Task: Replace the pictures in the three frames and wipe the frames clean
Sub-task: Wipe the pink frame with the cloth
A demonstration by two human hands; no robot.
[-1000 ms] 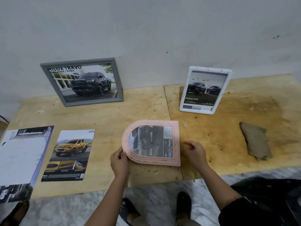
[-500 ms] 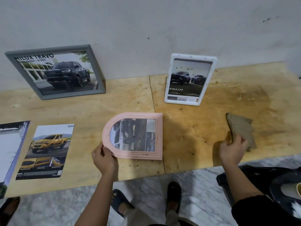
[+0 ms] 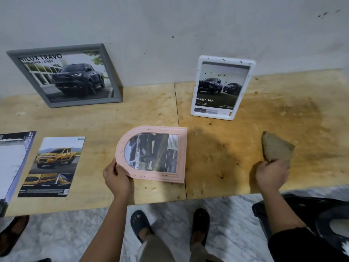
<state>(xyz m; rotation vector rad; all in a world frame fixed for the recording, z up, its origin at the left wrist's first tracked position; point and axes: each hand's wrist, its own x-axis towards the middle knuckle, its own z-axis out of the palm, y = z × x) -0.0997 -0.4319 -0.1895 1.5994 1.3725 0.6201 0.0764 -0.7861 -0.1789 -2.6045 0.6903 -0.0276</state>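
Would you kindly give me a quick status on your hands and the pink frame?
Left hand holds pink arched frame on table. Right hand grips cloth. Nothing in the way between them.

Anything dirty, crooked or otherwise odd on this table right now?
Yes. Dark specks dot the white frame and the pink frame, rim and glass. The pink frame lies flat with its arch pointing left, so its picture sits sideways. A broad dark stain marks the table by the cloth.

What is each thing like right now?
Pink frame: flat on table, speckled, left hand holds its curved edge.
Grey frame: leaning on wall.
White frame: upright, speckled with dirt.
Cloth: gripped by right hand.
Yellow truck print: loose, flat on table.
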